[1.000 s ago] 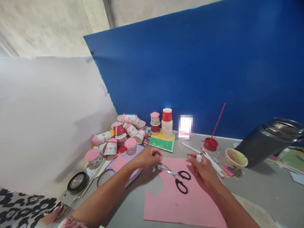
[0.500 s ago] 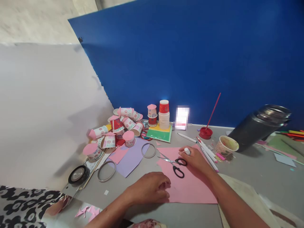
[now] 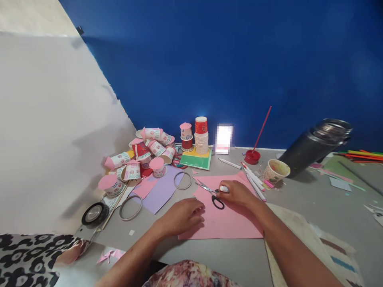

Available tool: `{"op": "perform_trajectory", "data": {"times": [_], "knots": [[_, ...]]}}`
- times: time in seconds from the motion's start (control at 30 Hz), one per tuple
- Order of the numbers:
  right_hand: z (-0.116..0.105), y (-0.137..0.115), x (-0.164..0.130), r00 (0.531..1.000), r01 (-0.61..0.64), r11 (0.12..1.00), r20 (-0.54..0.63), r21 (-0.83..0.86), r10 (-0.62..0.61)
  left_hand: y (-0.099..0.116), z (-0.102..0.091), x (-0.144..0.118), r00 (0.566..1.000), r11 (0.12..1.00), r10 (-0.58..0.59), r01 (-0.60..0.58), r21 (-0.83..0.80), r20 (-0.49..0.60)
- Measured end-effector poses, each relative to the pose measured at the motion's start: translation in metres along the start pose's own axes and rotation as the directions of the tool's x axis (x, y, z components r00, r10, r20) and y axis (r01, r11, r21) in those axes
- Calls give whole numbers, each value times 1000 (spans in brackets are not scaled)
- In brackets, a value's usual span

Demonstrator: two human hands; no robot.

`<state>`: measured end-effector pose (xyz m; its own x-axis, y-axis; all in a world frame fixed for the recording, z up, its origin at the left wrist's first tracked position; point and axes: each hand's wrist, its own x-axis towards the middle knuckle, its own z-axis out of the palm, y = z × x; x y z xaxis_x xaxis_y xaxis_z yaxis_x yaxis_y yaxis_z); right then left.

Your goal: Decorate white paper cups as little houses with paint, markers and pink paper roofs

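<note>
On the grey table lies a sheet of pink paper (image 3: 233,227), and on it a pair of scissors (image 3: 218,202) with black handles and partly spread blades pointing away to the left. My right hand (image 3: 235,193) is closed over the upper handle loop, hiding most of it. A small white rounded thing (image 3: 224,188) shows at its fingers; I cannot make out what it is. My left hand (image 3: 187,215) hovers at or rests on the paper's left edge, fingers loosely bent and apart, holding nothing.
Decorated paper cups (image 3: 131,171) are heaped at the left, near tape rolls (image 3: 95,214) and purple paper (image 3: 161,195). Behind stand stacked cups (image 3: 201,143) and a bright screen (image 3: 224,138). Markers (image 3: 254,181), a stained cup (image 3: 276,171) and a dark flask (image 3: 311,147) are rightward. Another person's patterned clothing (image 3: 26,259) shows lower left.
My right hand has come left and nearer, onto the scissors' upper handle loop. The scissors keep their place on the paper. The view has shifted slightly; my left hand stays near the paper's left edge.
</note>
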<state>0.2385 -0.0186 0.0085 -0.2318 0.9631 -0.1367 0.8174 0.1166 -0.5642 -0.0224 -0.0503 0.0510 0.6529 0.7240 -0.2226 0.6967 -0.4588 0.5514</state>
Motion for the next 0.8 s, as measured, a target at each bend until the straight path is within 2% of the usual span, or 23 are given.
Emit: {"op": "perform_trajectory", "data": {"times": [0.07,0.17,0.27,0.33,0.53,0.67,0.8], "knots": [[-3,-3,-2,1000,-7,1000,19,-30,7,-10,-2,4,991,997,-42,51,66,-127],[-7,-9,-6,999,-32,997,31,-74,35,-26,-6,12,939,956,-196,247,158,-283],[-7,-14,-8,998,-58,991,28,-118,61,-41,-9,19,902,919,-269,346,190,-339],[-6,-16,-8,997,-74,985,23,-154,78,-47,-8,21,893,908,-283,367,201,-350],[-4,-14,-7,992,-116,961,17,-251,124,-55,-1,24,881,913,-283,368,174,-380],[-10,-12,-7,987,-162,951,-35,-262,158,-58,-1,23,879,927,-262,344,151,-397],[-18,-7,-5,967,-251,929,-122,-272,225,-50,1,19,900,974,-155,209,92,-407]]}}
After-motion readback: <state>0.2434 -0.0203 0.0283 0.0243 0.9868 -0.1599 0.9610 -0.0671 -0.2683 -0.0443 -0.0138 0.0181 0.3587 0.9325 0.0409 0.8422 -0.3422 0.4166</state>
